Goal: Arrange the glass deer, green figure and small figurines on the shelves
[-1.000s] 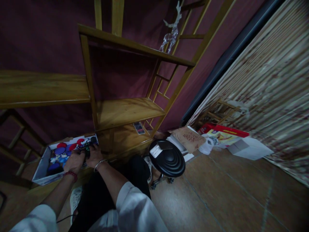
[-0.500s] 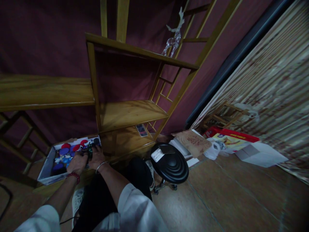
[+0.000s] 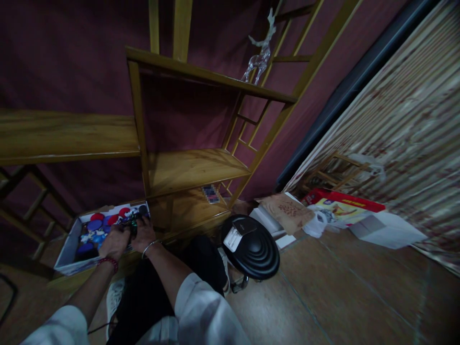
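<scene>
A white open box (image 3: 62, 254) on the low wooden ledge holds red, blue and white round items (image 3: 96, 225) and some dark ones. Over its right side, my left hand (image 3: 114, 242), with a red bead bracelet at the wrist, curls its fingers at a small dark glinting thing (image 3: 125, 225). Close beside it my right hand (image 3: 143, 236), wearing a silver bangle, also has bent fingers at the dark things. The fingertips of both hands are partly hidden, and what they grip is too dark to name.
A black round stool (image 3: 257, 251) carrying a dark flat item and a white card (image 3: 233, 238) stands right of my legs. Wooden shelving (image 3: 201, 167) rises ahead, with a clear deer figurine (image 3: 259, 60). Bags and boxes, one red and yellow (image 3: 341, 208), lie along the wall.
The stool's seat has tilted and turned, shifting slightly left, and the card and dark item on it have turned too. Both hands stay at the box in nearly the same pose.
</scene>
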Demonstrator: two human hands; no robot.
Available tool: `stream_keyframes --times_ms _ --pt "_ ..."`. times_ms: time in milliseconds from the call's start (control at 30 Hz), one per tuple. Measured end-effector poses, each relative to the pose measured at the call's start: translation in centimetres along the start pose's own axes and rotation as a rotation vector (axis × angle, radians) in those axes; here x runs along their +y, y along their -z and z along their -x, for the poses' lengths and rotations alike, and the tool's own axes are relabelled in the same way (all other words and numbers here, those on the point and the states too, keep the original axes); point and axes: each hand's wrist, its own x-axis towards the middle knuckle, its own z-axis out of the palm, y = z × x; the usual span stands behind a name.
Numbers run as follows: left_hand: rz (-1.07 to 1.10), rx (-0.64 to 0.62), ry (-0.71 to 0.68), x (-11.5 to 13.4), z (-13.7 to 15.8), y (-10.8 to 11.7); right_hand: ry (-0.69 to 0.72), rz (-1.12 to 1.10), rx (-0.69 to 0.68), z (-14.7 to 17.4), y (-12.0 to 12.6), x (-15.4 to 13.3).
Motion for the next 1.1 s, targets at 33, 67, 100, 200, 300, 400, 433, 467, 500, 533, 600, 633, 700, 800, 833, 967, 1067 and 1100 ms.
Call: stream_keyframes --times_ms 33,67,100,200,300,400,433,467,500,533,600,633,700,800,833,967,1067,1100 --pt "0.001 -0.004 -0.001 0.07 0.09 0.07 -0.007 -0.003 0.004 0.05 0.06 -0.02" --pt "0.000 -0.005 0.001 0.14 0.20 0.15 -0.015 -0.008 0.004 0.09 0.13 -0.04" --pt "-0.002 -0.005 0.004 0.21 0.30 0.23 -0.022 -0.012 -0.001 0.13 0.20 -0.06" --pt "-0.001 -0.010 0.006 0.31 0.53 0.36 -0.023 -0.018 -0.015 0.14 0.38 -0.09" --pt "0.006 -0.016 -0.004 0.24 0.46 0.31 -0.022 -0.017 -0.023 0.04 0.38 -0.05" --pt "0.000 -0.013 -0.019 0.15 0.17 0.19 -0.028 -0.015 -0.035 -0.08 0.29 0.01" --pt "-0.005 -0.016 -0.023 0.15 0.07 0.16 -0.033 -0.018 -0.035 -0.10 0.26 0.03" --pt "-0.011 -0.021 -0.026 0.16 -0.01 0.13 -0.036 -0.022 -0.032 -0.11 0.24 0.07" --pt "-0.015 -0.026 -0.030 0.18 -0.07 0.11 -0.036 -0.027 -0.028 -0.12 0.24 0.10" --pt "-0.018 -0.030 -0.036 0.19 -0.12 0.10 -0.033 -0.032 -0.024 -0.12 0.23 0.14" --pt "-0.013 -0.031 -0.049 0.19 -0.18 0.06 -0.022 -0.041 -0.018 -0.13 0.25 0.22" --pt "-0.008 -0.026 -0.049 0.17 -0.19 0.04 -0.019 -0.043 -0.020 -0.14 0.26 0.25" --pt "0.002 -0.021 -0.047 0.08 -0.19 -0.01 -0.027 -0.043 -0.027 -0.19 0.32 0.26" --pt "0.018 -0.010 -0.047 -0.01 -0.10 -0.04 -0.040 -0.031 -0.037 -0.27 0.48 0.13" --pt "0.021 -0.003 -0.036 0.00 -0.05 -0.04 -0.038 -0.024 -0.040 -0.29 0.53 0.08" --pt "0.007 0.029 0.065 0.18 0.27 -0.07 -0.017 -0.005 -0.049 -0.45 0.40 0.15" --pt "0.011 0.048 0.098 0.34 0.45 -0.14 -0.019 -0.017 -0.027 -0.64 -0.03 0.46" --pt "0.014 0.045 0.111 0.38 0.48 -0.15 -0.027 -0.022 -0.022 -0.71 -0.17 0.55"
